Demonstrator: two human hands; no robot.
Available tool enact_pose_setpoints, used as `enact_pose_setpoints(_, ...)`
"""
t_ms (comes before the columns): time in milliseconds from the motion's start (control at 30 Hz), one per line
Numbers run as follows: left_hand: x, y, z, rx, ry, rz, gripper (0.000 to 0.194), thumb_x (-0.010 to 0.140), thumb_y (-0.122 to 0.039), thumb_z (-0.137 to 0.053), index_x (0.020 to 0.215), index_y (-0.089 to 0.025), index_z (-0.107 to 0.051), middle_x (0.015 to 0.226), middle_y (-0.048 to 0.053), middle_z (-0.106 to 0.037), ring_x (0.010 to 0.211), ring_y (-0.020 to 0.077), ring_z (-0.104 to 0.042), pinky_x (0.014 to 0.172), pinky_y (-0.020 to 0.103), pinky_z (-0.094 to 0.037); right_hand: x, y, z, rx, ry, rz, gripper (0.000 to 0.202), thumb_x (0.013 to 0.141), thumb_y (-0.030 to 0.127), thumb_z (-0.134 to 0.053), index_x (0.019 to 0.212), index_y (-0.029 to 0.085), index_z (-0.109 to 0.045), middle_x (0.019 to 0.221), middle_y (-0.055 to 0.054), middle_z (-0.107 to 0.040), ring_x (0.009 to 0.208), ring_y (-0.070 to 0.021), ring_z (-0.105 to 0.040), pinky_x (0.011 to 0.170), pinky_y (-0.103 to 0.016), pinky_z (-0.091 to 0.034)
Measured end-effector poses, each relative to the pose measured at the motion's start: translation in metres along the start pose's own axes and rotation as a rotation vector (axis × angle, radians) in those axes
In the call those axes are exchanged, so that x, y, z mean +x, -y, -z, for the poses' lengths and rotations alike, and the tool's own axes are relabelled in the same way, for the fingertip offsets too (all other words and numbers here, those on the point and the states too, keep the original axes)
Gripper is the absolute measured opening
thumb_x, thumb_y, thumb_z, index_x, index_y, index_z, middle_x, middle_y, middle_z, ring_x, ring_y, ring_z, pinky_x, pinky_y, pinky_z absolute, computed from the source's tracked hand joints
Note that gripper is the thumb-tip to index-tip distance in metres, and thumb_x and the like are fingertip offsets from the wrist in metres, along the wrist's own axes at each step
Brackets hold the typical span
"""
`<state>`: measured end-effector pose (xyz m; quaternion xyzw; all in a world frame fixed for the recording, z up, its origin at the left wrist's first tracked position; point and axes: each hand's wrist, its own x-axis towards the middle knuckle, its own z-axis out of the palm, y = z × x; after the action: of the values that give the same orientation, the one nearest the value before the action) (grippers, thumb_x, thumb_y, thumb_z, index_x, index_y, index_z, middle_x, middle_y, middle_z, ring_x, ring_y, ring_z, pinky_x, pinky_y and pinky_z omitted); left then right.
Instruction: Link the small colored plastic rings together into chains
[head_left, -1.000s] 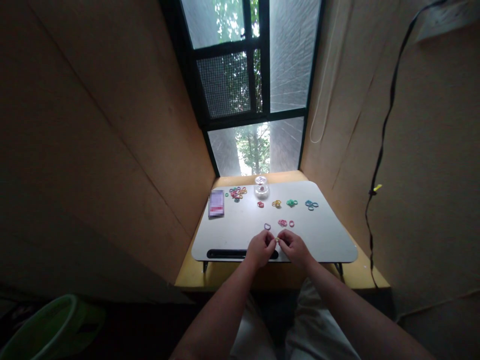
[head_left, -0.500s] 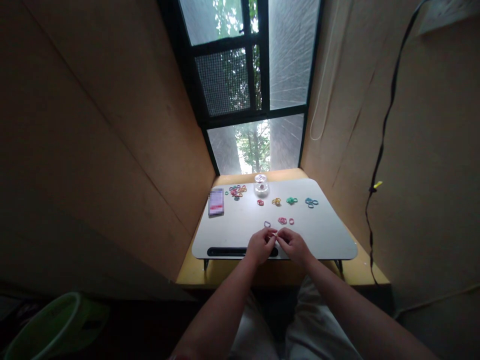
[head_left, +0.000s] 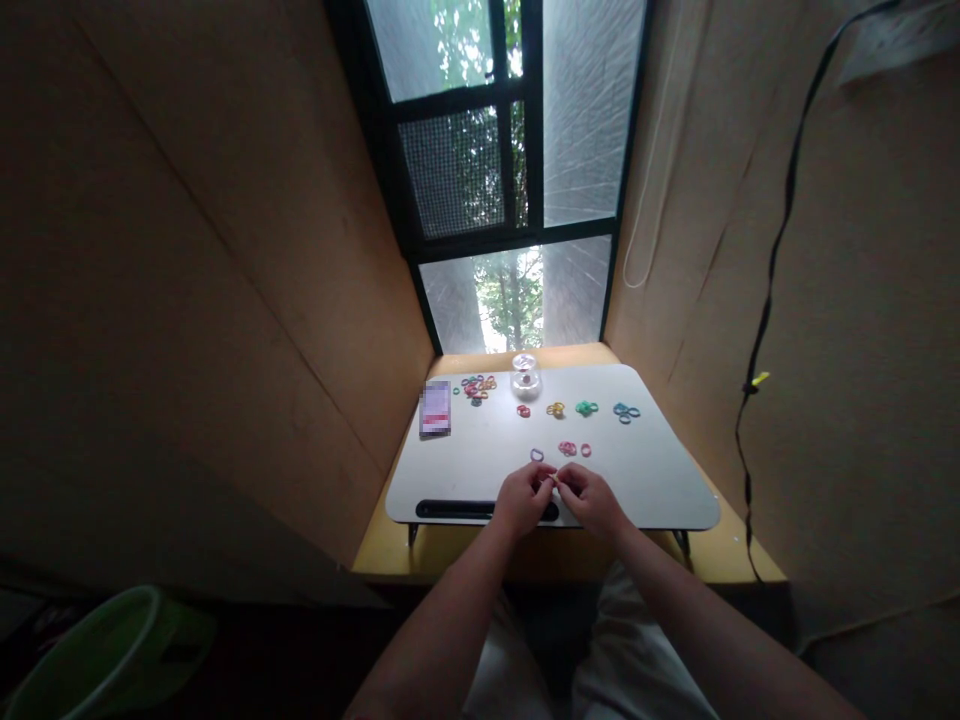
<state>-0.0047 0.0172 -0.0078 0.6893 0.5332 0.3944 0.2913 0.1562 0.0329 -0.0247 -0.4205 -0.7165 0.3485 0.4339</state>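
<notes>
Above the front edge of the white lap table, my left hand [head_left: 525, 498] and my right hand [head_left: 589, 497] meet fingertip to fingertip. Both are closed in a pinch on a small pale yellowish elastic band [head_left: 555, 478], mostly hidden by the fingers. Just beyond the fingers lie a lilac elastic band [head_left: 537, 455], a pink cluster of bands [head_left: 568, 449] and a single pink band [head_left: 586, 450]. Farther back sit little groups of red bands [head_left: 523, 411], yellow bands [head_left: 555, 410], green bands [head_left: 586, 408] and blue bands [head_left: 626, 412].
A mixed heap of coloured bands [head_left: 478, 387] lies at the back left, near a phone [head_left: 435, 409]. A clear round container [head_left: 526, 380] stands at the back. The white table [head_left: 465, 465] has a black slot [head_left: 454, 510] along its front. A cable [head_left: 772, 250] hangs at right.
The view has shifted slightly, so the table sits a little lower. My hands stay together, with a bit more of the pale band showing between the fingertips.
</notes>
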Motion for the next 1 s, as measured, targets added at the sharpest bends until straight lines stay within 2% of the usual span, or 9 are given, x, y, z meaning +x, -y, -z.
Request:
enact_pose_setpoints(100,0.0001,-0.0001,-0.0007,-0.01,0.014,0.001,0.025,0.082,-0.024,-0.056,0.104,-0.021,-0.068,0.083,0.0,-0.07,0.065,0.0116,-0.059,0.065,0.023,-0.045,0.0004,0.0001,0.0001,0.009,-0.001,0.005,0.014,0.085,0.032,-0.055,0.079,0.02,-0.06,0.071,-0.001,-0.064,0.064,-0.0156,-0.058,0.062,-0.026,-0.045)
enact_pose_setpoints(233,-0.0001,-0.0013,-0.0004,0.016,0.005,0.006,0.018,0.083,-0.026,-0.056,0.095,-0.019,-0.068,0.075,-0.001,-0.067,0.063,0.0114,-0.057,0.061,0.022,-0.042,0.0,0.0026,0.0001,-0.001,-0.006,-0.005,0.018,0.085,0.035,-0.054,0.077,0.02,-0.059,0.068,0.0,-0.063,0.061,-0.0148,-0.055,0.059,-0.025,-0.043)
enact_pose_setpoints(533,-0.0006,0.0001,0.0003,0.021,-0.032,0.019,0.012,0.083,-0.027,-0.056,0.086,-0.019,-0.064,0.066,-0.003,-0.06,0.061,0.0113,-0.052,0.059,0.023,-0.037,-0.0004,0.0041,-0.0001,-0.045,-0.021,0.003,0.02,0.086,0.034,-0.054,0.072,0.02,-0.055,0.062,0.002,-0.055,0.057,-0.0131,-0.049,0.055,-0.024,-0.039)
enact_pose_setpoints(867,-0.0011,0.0005,-0.0002,-0.023,-0.028,0.0,0.018,0.085,-0.036,-0.057,0.084,-0.019,-0.063,0.068,-0.002,-0.061,0.06,0.0113,-0.052,0.058,0.023,-0.037,-0.0009,0.0011,-0.0002,-0.103,-0.026,-0.013,0.016,0.086,0.03,-0.052,0.073,0.02,-0.055,0.066,0.001,-0.057,0.06,-0.0136,-0.052,0.058,-0.025,-0.04)
enact_pose_setpoints(1000,-0.0001,0.0012,0.0005,-0.022,-0.026,0.011,0.015,0.084,-0.033,-0.057,0.081,-0.019,-0.062,0.065,-0.003,-0.059,0.059,0.011,-0.051,0.057,0.022,-0.037,-0.0006,0.005,0.0007,-0.108,-0.023,-0.022,0.016,0.086,0.03,-0.053,0.073,0.02,-0.054,0.063,0.002,-0.055,0.058,-0.013,-0.05,0.056,-0.025,-0.039)
